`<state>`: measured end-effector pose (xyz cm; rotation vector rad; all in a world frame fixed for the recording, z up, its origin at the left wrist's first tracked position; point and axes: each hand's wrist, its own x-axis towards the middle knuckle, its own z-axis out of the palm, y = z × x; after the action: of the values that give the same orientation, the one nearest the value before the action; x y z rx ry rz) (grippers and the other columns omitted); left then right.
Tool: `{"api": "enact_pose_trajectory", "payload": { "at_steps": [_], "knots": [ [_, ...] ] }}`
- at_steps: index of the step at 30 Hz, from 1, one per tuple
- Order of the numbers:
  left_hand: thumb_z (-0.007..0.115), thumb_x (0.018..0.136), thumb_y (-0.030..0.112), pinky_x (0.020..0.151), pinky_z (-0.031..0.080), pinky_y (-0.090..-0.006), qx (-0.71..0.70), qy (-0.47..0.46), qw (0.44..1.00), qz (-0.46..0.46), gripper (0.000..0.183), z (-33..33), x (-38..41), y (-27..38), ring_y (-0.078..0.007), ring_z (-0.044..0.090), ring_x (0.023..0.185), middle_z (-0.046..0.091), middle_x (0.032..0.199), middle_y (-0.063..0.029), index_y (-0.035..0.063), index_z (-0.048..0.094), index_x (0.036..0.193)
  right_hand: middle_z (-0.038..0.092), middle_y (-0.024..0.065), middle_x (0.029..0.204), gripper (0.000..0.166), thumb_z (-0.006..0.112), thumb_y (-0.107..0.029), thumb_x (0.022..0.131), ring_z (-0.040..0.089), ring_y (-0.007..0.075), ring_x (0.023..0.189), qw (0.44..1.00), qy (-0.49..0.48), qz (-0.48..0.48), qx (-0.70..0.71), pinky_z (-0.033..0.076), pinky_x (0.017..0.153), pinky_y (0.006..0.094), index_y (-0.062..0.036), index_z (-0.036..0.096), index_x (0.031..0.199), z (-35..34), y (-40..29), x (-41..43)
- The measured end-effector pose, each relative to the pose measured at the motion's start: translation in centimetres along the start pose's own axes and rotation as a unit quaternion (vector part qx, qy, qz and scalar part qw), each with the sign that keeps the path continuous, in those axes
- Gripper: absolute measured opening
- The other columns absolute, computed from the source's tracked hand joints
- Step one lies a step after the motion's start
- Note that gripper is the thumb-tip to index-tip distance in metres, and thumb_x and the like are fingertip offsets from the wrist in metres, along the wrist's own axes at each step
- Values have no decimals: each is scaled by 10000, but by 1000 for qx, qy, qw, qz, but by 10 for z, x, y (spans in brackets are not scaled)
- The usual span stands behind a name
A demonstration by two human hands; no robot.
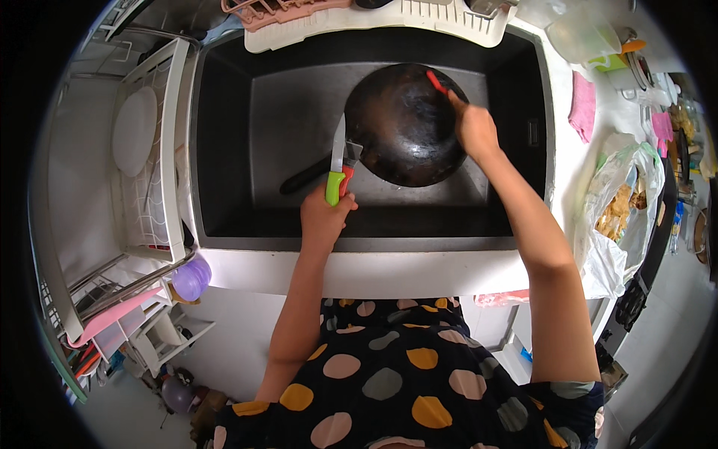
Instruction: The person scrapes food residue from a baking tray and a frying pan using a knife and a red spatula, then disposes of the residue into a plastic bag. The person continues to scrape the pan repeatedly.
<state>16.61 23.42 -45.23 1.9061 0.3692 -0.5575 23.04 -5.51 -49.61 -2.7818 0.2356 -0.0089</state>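
Note:
A dark wok (406, 126) lies bottom up in the black sink (297, 101), its black handle (305, 175) pointing to the lower left. My left hand (325, 216) is closed around a green-handled knife (335, 179), blade pointing away from me. Beside it in the same hand is a red-handled tool (346, 175) with a flat metal end; its exact kind is unclear. My right hand (477, 132) is over the wok's right side, gripping a slim red item (436, 82) that sticks out past the fingers. The rest of that item is hidden.
A cream drainboard (387, 23) with a pink rack (280, 14) borders the sink's far edge. At left, a white dish rack (178, 146) holds a white plate (136, 132). On the right counter are a pink cloth (582, 106) and a plastic bag (603, 258) with brownish scraps.

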Motion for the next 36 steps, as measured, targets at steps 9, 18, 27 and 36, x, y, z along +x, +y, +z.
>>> {"api": "enact_pose_trajectory", "payload": {
  "at_steps": [9,18,27,36],
  "knots": [
    [614,795,130,427,367,-198,-3,-4,1000,-11,135,-2,-3,4,-57,444,464,642,693,-35,26,601,880,584,254,889,346,431,-63,851,598,388,831,997,42,-4,69,495,721,432,-102,597,1152,3,25,-14],
    [617,793,127,436,390,-210,15,-27,999,-13,149,-2,-1,6,-69,489,507,645,702,-40,19,604,896,574,269,876,397,458,21,825,586,406,830,999,12,21,47,489,719,445,-86,566,1192,2,25,40],
    [612,794,126,420,364,-202,13,-31,999,-8,144,0,-1,5,-61,431,447,645,696,-43,17,606,888,611,243,808,478,445,3,784,609,394,767,999,26,35,28,498,718,458,-156,558,1220,7,34,-23],
    [622,796,126,466,437,-234,19,-35,999,-22,199,-5,-5,5,-90,583,611,650,723,-49,10,611,957,560,285,825,397,454,29,816,589,415,780,996,6,32,83,479,686,461,-90,586,1172,-8,29,-76]
  ]
}}
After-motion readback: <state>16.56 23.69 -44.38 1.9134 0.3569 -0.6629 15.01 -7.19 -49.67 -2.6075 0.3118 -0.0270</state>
